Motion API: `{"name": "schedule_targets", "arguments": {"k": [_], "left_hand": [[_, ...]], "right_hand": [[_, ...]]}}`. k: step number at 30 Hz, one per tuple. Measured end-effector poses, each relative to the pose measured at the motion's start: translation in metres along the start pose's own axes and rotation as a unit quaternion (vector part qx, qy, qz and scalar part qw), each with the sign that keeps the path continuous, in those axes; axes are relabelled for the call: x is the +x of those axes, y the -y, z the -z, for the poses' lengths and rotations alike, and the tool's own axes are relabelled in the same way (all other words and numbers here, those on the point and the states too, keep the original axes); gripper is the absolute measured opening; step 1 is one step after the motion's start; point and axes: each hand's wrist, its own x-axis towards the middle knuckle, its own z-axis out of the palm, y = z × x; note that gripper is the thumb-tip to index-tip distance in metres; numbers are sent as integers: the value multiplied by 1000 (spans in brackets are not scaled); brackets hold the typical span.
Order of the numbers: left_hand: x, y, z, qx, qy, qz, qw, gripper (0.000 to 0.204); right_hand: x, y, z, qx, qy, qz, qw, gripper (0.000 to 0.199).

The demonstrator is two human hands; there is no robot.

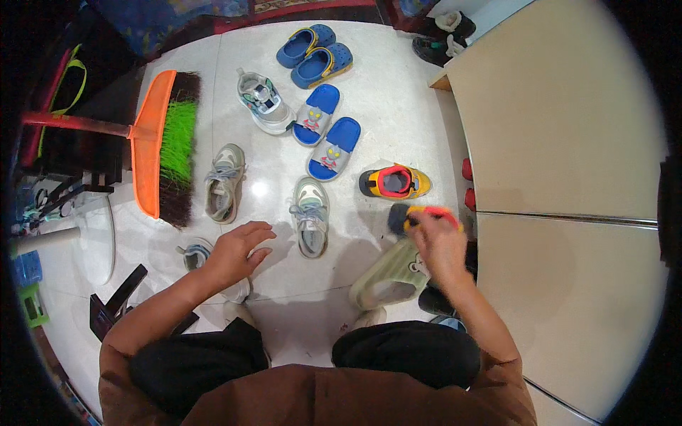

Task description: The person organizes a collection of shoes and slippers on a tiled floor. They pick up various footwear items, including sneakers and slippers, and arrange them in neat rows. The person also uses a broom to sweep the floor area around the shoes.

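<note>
My right hand (439,248) grips a small yellow, red and black shoe (438,211), slightly blurred, low over the floor on the right. Its matching shoe (395,182) rests just beyond. Below my right hand lies a pale green slide sandal (387,277), partly covered by the hand. My left hand (241,252) is open and holds nothing, its fingers loosely curved above the floor. Nearest to it are two grey lace-up sneakers, one to the upper left (225,183) and one to the right (310,216). A white sneaker (197,252) is half hidden behind my left forearm.
Farther off lie blue-and-grey slides (328,148), a white sneaker (264,101) and blue clogs (312,64). An orange broom (148,145) with green and dark bristles lies at the left. A beige cabinet (561,113) borders the right, with dark shoes (432,51) at its far end.
</note>
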Motion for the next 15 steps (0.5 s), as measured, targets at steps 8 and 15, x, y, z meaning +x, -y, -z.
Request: {"name": "schedule_targets", "arguments": {"k": [8, 15], "left_hand": [[-2, -1, 0, 30, -1, -20, 999, 28], [-7, -1, 2, 29, 30, 7, 999, 28]], "right_hand": [[14, 12, -85, -25, 40, 88, 995, 21], [26, 13, -106, -2, 76, 65, 995, 29]]}}
